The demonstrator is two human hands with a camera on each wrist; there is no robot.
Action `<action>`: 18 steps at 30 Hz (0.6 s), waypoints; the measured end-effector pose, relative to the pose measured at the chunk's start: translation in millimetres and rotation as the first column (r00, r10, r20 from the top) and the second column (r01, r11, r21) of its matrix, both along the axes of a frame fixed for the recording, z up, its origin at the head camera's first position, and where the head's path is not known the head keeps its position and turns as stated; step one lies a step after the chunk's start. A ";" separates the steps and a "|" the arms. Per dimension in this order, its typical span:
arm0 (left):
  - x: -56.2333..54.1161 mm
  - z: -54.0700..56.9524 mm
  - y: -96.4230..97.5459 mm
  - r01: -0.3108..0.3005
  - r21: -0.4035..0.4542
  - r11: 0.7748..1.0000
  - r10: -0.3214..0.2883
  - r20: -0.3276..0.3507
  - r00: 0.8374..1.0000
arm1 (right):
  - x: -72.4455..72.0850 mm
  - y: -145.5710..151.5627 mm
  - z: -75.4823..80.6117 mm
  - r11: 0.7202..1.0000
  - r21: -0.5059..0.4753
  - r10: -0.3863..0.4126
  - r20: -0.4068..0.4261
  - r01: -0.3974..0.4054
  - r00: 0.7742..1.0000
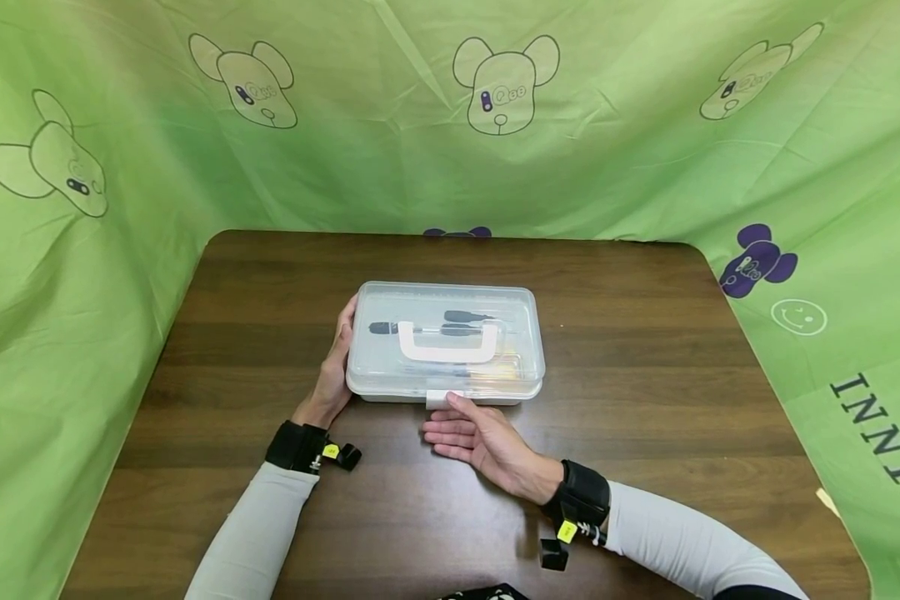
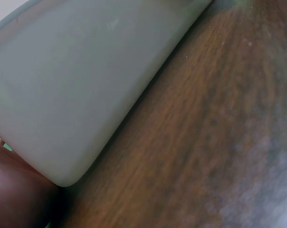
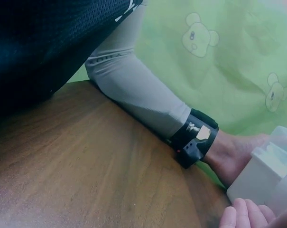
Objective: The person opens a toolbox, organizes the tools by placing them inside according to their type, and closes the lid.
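Note:
A clear plastic storage box [image 1: 446, 296] with a translucent lid, a white carry handle [image 1: 450, 354] and a white front latch [image 1: 437, 400] sits on the wooden table with its lid down. Through the lid show several dark-handled tools [image 1: 461, 317] and some yellowish pieces. My left hand [image 1: 333, 375] lies along the box's left end, its fingers partly hidden behind that side. In front of the box, the thumb of my right hand [image 1: 491, 446] touches the latch. The other fingers of that hand stretch out straight below it, toward the left.
The brown wooden table [image 1: 645, 358] has rounded far corners. A green cloth [image 1: 390, 167] printed with bear faces hangs behind it and at both sides. Black wrist mounts [image 1: 581, 492] with small cameras stick out from both forearms.

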State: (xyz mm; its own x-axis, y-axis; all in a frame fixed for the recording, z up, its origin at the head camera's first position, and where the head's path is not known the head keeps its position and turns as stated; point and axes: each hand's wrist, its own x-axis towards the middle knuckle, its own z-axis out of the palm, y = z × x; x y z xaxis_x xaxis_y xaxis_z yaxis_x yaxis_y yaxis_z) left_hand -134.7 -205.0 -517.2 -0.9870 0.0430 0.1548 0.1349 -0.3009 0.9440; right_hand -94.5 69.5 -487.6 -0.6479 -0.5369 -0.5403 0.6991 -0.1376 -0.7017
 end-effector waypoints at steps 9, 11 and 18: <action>0.0 0.6 -0.9 -0.003 0.002 1.000 0.003 -0.009 1.000 | -0.8 -0.3 7.5 0.996 0.079 0.052 -0.014 -0.051 0.999; 0.1 0.6 -0.8 0.000 0.004 1.000 0.000 -0.011 1.000 | -1.4 -0.3 10.2 0.992 0.107 0.068 -0.014 -0.066 0.998; -0.8 0.1 -0.4 0.006 0.002 1.000 -0.006 -0.013 1.000 | -0.8 0.1 20.0 0.988 0.129 0.077 0.034 -0.080 0.996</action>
